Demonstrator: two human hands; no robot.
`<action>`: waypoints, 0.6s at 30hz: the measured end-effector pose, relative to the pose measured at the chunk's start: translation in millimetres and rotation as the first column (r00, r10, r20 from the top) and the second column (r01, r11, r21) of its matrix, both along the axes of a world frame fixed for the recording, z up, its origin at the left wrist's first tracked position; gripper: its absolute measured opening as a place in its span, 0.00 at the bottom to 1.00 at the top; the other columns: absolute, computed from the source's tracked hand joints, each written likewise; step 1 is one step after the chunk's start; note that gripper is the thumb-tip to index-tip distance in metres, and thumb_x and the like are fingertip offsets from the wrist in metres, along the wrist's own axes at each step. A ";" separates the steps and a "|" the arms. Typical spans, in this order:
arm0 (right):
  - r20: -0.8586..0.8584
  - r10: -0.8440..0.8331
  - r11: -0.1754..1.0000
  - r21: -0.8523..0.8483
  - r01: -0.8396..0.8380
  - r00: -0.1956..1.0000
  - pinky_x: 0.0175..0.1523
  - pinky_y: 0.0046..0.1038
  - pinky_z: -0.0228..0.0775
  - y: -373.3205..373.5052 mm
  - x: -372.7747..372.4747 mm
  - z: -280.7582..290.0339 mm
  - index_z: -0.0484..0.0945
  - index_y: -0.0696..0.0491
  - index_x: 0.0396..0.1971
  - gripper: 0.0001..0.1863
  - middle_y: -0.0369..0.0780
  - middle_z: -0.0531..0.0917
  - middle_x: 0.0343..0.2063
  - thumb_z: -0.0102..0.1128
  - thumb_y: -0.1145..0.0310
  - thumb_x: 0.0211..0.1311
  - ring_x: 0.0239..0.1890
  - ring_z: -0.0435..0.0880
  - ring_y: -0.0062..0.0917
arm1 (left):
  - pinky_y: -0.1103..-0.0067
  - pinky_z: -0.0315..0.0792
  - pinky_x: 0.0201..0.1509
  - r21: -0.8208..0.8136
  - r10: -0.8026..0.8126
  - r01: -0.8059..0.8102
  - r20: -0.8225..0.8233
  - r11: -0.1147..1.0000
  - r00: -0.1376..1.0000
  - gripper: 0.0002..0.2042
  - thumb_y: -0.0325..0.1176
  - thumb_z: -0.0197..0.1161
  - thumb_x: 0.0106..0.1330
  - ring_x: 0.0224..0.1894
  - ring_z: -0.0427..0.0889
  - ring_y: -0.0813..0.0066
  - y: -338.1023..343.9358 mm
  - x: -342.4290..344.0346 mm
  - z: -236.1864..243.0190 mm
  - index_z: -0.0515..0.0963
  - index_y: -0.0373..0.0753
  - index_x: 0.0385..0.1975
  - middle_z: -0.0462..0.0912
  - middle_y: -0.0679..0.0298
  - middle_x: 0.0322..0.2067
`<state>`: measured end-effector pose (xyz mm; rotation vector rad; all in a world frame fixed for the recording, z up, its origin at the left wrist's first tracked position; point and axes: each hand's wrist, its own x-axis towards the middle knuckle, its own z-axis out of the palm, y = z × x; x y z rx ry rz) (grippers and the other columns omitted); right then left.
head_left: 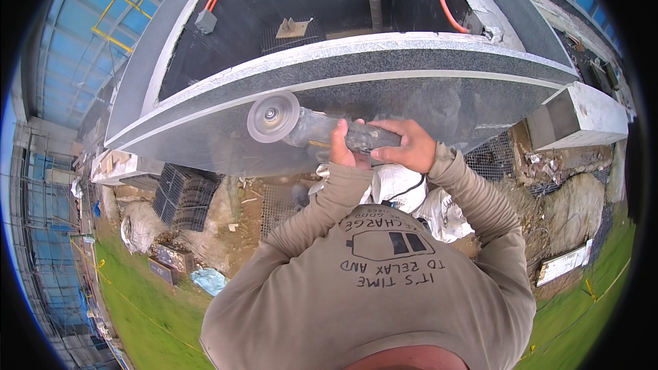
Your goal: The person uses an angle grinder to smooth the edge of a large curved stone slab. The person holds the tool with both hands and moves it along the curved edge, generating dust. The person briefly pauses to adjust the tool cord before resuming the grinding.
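Both my hands are closed around a dusty angle grinder [312, 128]. Its round cutting disc [264, 127] points to the left and faces up toward me. My left hand [347, 145] wraps the middle of the body, with the thumb on top. The rear of the handle is in my right hand [413, 145]. Behind the disc stands the dark grey stone panel [199, 140] of a large frame; whether the disc touches it I cannot tell. A pale line [384, 77] runs along the panel's upper part.
Beyond the panel is a dark recess with orange conduits [449, 1] and a grey box [205, 22]. White sacks [397, 188] and a black cord [409, 192] lie below my hands. Wire mesh [184, 195] stands left; a white block [582, 116] supports the right end.
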<state>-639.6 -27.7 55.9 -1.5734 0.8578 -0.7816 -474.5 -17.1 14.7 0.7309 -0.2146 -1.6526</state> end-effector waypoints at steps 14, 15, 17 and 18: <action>-0.008 0.000 0.995 0.104 0.001 1.000 0.42 0.24 0.77 0.1 -4.4 3.1 0.73 0.64 0.59 0.31 0.46 0.85 0.38 0.69 0.67 0.55 0.37 0.83 0.19 | 0.68 0.75 0.50 -0.016 0.021 -0.021 -0.016 1.000 1.000 0.20 0.53 0.63 0.63 0.42 0.81 0.67 -4.0 -4.8 -6.6 0.76 0.40 0.39 0.80 0.64 0.37; 0.013 0.001 0.997 0.077 -0.002 1.000 0.42 0.24 0.77 -0.1 -4.5 2.5 0.73 0.64 0.58 0.31 0.46 0.85 0.38 0.69 0.67 0.55 0.36 0.83 0.19 | 0.68 0.75 0.50 -0.021 0.012 -0.012 -0.013 1.000 1.000 0.20 0.53 0.63 0.63 0.42 0.81 0.67 -4.2 -5.0 -6.8 0.76 0.40 0.39 0.80 0.64 0.37; 0.008 -0.009 0.999 0.043 0.009 1.000 0.42 0.24 0.77 -0.7 -4.1 1.7 0.73 0.64 0.58 0.31 0.46 0.86 0.37 0.69 0.67 0.55 0.36 0.83 0.19 | 0.68 0.75 0.50 -0.029 -0.003 0.003 -0.005 1.000 1.000 0.20 0.53 0.62 0.63 0.42 0.81 0.67 -4.0 -4.8 -7.1 0.77 0.40 0.39 0.80 0.64 0.37; 0.017 -0.002 0.999 0.047 0.001 1.000 0.41 0.24 0.77 -0.6 -5.2 1.6 0.73 0.64 0.58 0.31 0.46 0.86 0.37 0.69 0.67 0.55 0.36 0.83 0.19 | 0.68 0.75 0.50 -0.029 -0.011 0.010 -0.015 1.000 1.000 0.20 0.53 0.62 0.63 0.42 0.81 0.67 -4.1 -5.0 -7.3 0.77 0.40 0.39 0.80 0.64 0.37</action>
